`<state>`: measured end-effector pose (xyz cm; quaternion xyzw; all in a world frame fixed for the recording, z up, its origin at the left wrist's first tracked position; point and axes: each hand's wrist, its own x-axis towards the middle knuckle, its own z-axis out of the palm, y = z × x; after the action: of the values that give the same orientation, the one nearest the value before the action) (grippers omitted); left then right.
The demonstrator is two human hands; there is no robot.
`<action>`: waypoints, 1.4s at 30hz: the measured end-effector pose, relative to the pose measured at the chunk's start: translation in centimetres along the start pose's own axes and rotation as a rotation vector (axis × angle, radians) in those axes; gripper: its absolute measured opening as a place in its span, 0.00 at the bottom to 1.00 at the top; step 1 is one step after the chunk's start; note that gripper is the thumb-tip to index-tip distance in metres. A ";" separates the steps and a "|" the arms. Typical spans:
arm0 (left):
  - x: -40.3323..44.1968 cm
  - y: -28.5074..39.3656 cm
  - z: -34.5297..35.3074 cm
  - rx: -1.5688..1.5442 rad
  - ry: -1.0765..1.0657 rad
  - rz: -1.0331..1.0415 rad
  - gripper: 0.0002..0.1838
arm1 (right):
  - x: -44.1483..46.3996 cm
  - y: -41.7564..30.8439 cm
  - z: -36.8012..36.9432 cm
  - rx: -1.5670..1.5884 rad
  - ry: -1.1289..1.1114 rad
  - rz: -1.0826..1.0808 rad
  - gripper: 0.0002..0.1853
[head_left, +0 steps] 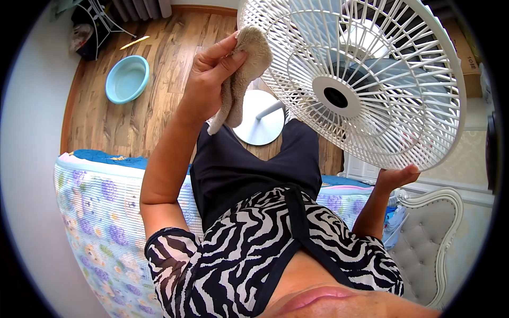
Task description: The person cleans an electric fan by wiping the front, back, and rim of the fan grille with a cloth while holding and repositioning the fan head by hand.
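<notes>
My left hand [214, 74] is closed, pinching a folded beige cloth [249, 53] between thumb and fingers. The cloth hangs down just beside the left edge of a white electric fan [347, 103]. The fan's round wire guard faces me, tilted, with pale blue blades behind it. Against the lower right rim of the guard, my right hand [397, 177] grips the fan; its thumb shows, while most of the fingers are hidden behind the rim. The fan's round white base [260, 117] stands on the floor between my legs.
A light blue basin [127, 79] sits on the wooden floor, near a thin yellow stick [134, 42]. I sit on a bed with a flowered cover [101, 201]. A tufted headboard [429, 244] is at right, and a cardboard box [461, 53] stands behind the fan.
</notes>
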<state>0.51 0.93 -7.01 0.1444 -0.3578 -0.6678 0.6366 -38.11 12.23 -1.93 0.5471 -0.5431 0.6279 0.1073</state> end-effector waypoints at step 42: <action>2.5 0.3 3.2 1.345 0.231 0.569 0.13 | 0.3 -0.1 0.1 0.125 -0.070 0.007 0.44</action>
<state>-1.69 -0.48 -3.90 0.4744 -0.6440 -0.0940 0.5927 -38.15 12.04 -1.64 0.5724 -0.5082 0.6414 0.0516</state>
